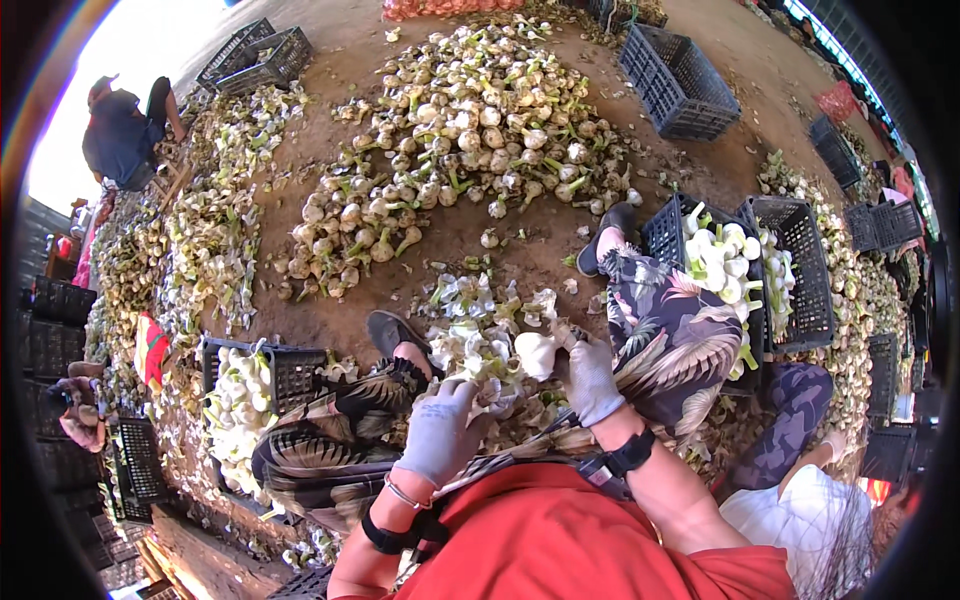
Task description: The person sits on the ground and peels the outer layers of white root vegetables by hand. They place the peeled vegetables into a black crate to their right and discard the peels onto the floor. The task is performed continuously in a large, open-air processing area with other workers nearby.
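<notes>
White work gloves cover both of my hands. My right hand point(592, 378) is closed beside a clean white garlic bulb point(536, 355), its fingers gripping it at the right side. Lower and to the left, my left hand point(443, 425) is curled with its fingers pointing down; whatever it may hold is hidden. Beneath and between the hands, a heap of peeled garlic skins and leaf scraps point(470, 350) covers the ground between my feet.
Ahead lies a large pile of untrimmed garlic point(470, 130). Cleaned bulbs fill a black crate point(290, 375) at my left and another crate point(665, 235) at my right. An unfilled-looking crate point(680, 85) stands farther off. One person point(125, 135) sits far left; another point(800, 520) is close at right.
</notes>
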`<state>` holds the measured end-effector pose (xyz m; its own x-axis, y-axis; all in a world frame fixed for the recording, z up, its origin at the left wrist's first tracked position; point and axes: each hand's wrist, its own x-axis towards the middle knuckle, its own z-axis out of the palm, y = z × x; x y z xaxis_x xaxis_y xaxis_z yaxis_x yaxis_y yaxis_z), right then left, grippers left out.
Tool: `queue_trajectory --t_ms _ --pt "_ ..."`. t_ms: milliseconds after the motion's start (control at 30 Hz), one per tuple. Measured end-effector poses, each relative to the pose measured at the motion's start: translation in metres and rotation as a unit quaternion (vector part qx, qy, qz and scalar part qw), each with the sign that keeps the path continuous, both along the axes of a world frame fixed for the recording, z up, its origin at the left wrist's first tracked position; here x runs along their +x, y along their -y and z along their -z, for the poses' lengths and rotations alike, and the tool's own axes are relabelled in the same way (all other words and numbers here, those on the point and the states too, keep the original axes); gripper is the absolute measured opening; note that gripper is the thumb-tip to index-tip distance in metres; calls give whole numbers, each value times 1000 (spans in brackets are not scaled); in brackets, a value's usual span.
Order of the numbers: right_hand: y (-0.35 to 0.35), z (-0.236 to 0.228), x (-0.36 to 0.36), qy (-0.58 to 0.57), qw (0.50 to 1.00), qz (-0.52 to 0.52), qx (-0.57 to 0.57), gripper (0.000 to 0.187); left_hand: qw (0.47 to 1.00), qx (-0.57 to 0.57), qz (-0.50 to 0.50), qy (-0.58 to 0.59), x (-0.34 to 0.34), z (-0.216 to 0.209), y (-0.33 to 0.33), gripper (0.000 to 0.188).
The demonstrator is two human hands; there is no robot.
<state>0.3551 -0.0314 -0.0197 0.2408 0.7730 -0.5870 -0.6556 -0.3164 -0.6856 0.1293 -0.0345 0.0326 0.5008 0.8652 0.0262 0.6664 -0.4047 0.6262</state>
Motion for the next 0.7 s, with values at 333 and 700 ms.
queue_trajectory --t_ms 333,700 --pt "7 6 8 -340 938 -50 40 42 743 -468 -68 474 16 -19 3 22" --pt "17 -64 5 348 920 -84 157 13 704 -526 -45 475 15 3 8 30"
